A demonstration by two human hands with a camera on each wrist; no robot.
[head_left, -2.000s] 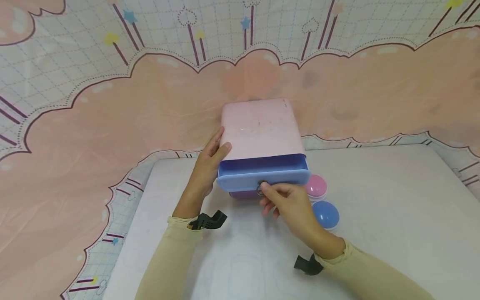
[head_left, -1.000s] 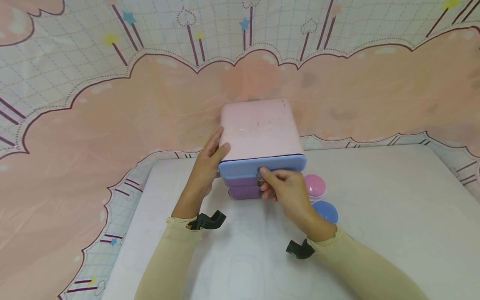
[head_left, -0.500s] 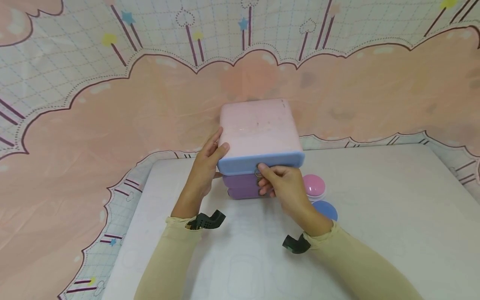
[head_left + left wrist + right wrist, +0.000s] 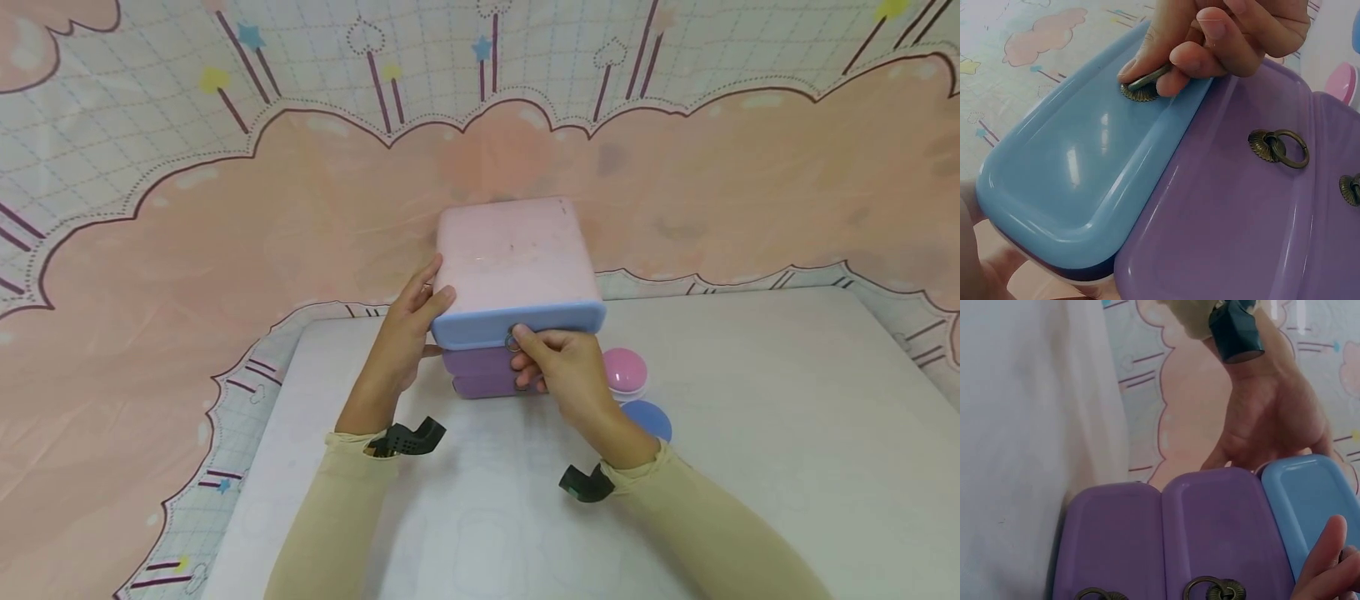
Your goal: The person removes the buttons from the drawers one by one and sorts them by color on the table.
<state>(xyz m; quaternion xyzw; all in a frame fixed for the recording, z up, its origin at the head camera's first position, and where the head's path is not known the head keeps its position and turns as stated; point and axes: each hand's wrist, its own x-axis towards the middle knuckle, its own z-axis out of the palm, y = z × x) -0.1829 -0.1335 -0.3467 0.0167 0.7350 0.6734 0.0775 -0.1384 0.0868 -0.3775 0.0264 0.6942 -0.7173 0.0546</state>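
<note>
A small cabinet with a pink top stands at the back of the table. Its blue drawer front lies against the case, and two purple drawer fronts sit below. My right hand pinches the brass ring pull of the blue drawer between thumb and index finger. My left hand rests spread along the cabinet's left side, thumb at the top edge. In the right wrist view that left hand shows behind the drawer fronts. Brass rings hang on the purple drawers.
Right of the cabinet stand a pink-topped round container and a blue-topped one, the latter partly hidden by the right wrist. The white table meets a patterned backdrop cloth just behind the cabinet.
The blue drawer has slid from partly pulled out to against the case, the right hand moving away from the person with its ring. The left hand has stayed on the cabinet's side.
</note>
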